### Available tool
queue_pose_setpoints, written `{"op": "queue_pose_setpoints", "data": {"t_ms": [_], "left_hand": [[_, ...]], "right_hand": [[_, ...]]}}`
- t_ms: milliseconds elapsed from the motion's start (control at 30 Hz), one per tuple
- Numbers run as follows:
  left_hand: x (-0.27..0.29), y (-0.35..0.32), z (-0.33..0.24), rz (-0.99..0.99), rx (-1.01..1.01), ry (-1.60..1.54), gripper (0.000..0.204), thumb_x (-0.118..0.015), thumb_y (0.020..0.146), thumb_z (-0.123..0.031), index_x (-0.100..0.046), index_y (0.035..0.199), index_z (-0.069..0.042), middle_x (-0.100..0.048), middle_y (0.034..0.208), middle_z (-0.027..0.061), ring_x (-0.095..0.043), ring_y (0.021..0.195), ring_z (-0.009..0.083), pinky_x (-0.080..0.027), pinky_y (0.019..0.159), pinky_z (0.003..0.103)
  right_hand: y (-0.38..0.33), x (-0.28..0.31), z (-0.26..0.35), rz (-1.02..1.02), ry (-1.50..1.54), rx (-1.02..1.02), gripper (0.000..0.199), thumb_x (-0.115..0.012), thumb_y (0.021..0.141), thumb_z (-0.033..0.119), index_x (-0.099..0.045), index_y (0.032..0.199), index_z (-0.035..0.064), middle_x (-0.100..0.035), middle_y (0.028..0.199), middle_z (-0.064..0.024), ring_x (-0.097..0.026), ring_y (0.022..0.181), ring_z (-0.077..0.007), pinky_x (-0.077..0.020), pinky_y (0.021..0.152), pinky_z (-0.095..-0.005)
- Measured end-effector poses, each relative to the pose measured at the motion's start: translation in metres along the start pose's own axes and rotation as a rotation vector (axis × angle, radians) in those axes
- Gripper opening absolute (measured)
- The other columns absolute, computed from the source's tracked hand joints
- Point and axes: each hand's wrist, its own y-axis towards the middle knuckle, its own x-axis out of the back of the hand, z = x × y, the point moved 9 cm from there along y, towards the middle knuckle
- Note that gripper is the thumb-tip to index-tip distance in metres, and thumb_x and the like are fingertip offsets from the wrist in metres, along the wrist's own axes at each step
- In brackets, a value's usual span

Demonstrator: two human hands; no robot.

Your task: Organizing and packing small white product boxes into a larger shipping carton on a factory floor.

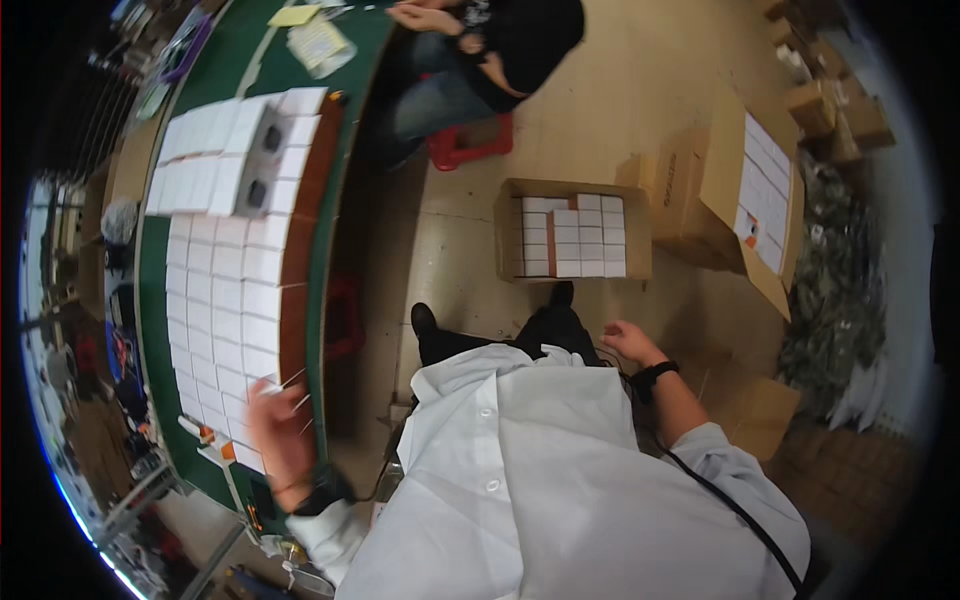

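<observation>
Rows of small white boxes (220, 290) stand packed together along the green table (150, 300) on my left. My left hand (278, 425) is over the near end of these rows, by the table's edge. Motion smears its fingers, and whether it grips one of the white boxes cannot be made out. Toward the far end, more white boxes (215, 135) lie stacked on top of the rows. On my right side, my right hand (630, 342) hangs with loosely curled fingers and nothing visible in it.
An open carton (508, 232) of white boxes sits on the floor ahead of my feet. Right of it stands a larger open carton (690, 190) with white boxes inside. Across the table's far right edge, another person (520, 50) sits on a red stool (470, 145).
</observation>
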Motion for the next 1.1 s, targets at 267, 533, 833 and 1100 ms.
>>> {"op": "queue_pose_setpoints", "data": {"t_ms": [267, 533, 833, 1100], "left_hand": [[-0.338, -0.024, 0.217, 0.621, 0.204, 0.482, 0.030, -0.067, 0.093, -0.008, -0.059, 0.121, 0.002, -0.068, 0.116, 0.0106, -0.064, 0.110, 0.0173, -0.049, 0.096, 0.031], [-0.516, 0.134, 0.441, 0.992, 0.163, 0.999, 0.044, -0.068, 0.090, -0.027, -0.058, 0.123, 0.000, -0.066, 0.114, 0.0172, -0.065, 0.106, 0.0262, -0.051, 0.094, 0.036], [-0.681, 0.240, 0.753, 1.322, -0.003, 1.524, 0.083, -0.073, 0.077, -0.047, -0.046, 0.143, -0.004, -0.047, 0.145, 0.0259, -0.045, 0.135, 0.0394, -0.039, 0.112, 0.044], [-0.728, 0.229, 0.809, 1.577, -0.346, 1.223, 0.093, -0.074, 0.076, -0.060, -0.045, 0.145, -0.004, -0.047, 0.147, 0.0242, -0.044, 0.137, 0.0376, -0.037, 0.113, 0.042]], "right_hand": [[0.064, 0.104, -0.089, -0.113, 0.384, -0.107, 0.044, -0.073, 0.089, 0.029, -0.065, 0.117, -0.0031, -0.070, 0.106, -0.0120, -0.066, 0.094, -0.0219, -0.0530, 0.084, -0.0335], [0.270, -0.018, -0.112, -0.148, 1.437, -0.483, 0.038, -0.071, 0.090, 0.027, -0.060, 0.118, 0.0047, -0.065, 0.102, -0.0052, -0.059, 0.088, -0.0136, -0.0475, 0.081, -0.0262], [0.401, -0.124, -0.233, -0.545, 1.396, -1.038, 0.046, -0.066, 0.081, 0.003, -0.053, 0.125, 0.0002, -0.062, 0.118, -0.0150, -0.058, 0.113, -0.0282, -0.0479, 0.095, -0.0362], [0.426, -0.135, -0.304, -0.654, 1.521, -0.619, 0.019, -0.059, 0.089, 0.019, -0.066, 0.102, 0.0076, -0.064, 0.102, -0.0038, -0.060, 0.091, -0.0150, -0.0461, 0.072, -0.0312]]}}
